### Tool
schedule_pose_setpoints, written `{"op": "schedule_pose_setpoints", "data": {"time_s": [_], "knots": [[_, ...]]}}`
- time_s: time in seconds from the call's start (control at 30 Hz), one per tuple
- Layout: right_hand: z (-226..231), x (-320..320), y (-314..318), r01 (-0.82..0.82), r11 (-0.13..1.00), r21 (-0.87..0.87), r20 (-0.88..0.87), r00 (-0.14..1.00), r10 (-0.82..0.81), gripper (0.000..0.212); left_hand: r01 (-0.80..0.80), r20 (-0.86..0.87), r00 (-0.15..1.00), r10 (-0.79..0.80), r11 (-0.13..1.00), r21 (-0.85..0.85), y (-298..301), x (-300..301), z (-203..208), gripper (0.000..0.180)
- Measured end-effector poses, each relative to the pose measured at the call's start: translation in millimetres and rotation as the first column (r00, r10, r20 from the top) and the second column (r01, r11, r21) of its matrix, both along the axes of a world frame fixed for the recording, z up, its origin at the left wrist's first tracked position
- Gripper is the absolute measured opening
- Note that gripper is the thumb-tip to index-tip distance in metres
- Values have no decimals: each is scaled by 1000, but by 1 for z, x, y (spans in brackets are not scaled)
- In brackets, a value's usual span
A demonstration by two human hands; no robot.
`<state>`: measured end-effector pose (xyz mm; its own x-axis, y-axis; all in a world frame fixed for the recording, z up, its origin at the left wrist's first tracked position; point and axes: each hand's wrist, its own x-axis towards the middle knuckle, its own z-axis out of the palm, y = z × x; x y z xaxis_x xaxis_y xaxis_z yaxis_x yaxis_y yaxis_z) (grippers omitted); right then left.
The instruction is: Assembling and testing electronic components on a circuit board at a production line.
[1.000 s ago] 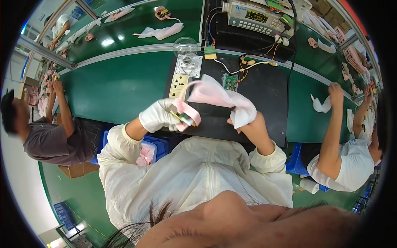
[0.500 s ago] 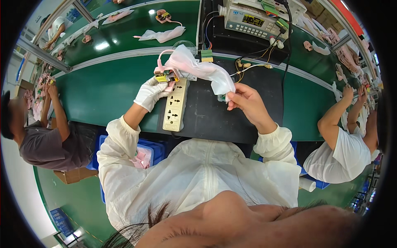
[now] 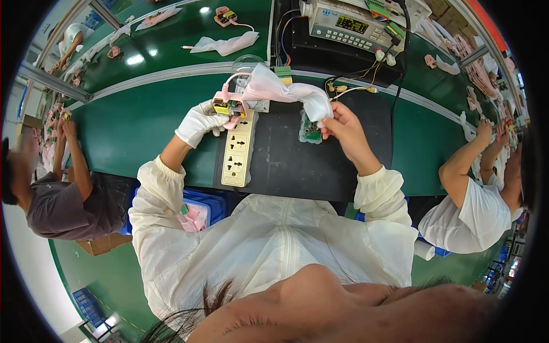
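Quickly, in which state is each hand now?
Left hand: gloved, closed on the pink-cased device.
Right hand: bare, pinching one end of the white wrapping.

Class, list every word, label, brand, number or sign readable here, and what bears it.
None reads clearly.
Grey bench instrument, lit display and panel marks: too small, blurred.
Cream power strip: no legible lettering.
Pink-cased device in the left hand: any print too small.

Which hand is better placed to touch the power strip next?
Probably the left hand: it holds the pink-cased circuit board near the far end of the cream power strip. The right hand is farther off, pinching the white wrapping.
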<state>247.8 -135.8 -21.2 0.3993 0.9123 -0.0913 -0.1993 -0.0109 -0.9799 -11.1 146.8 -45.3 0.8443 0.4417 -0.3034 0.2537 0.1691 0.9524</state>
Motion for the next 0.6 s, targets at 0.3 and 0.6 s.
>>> {"op": "schedule_pose_setpoints", "data": {"time_s": [0.3,0.6], "knots": [[3,-49,57,-230,973,-6,272,936,223,54,-230,183,946,266,953,-196,-31,-6,-22,35],[-13,-91,121,-185,977,107,759,650,40,72,-362,195,891,410,901,-239,-38,-2,-25,36]]}}
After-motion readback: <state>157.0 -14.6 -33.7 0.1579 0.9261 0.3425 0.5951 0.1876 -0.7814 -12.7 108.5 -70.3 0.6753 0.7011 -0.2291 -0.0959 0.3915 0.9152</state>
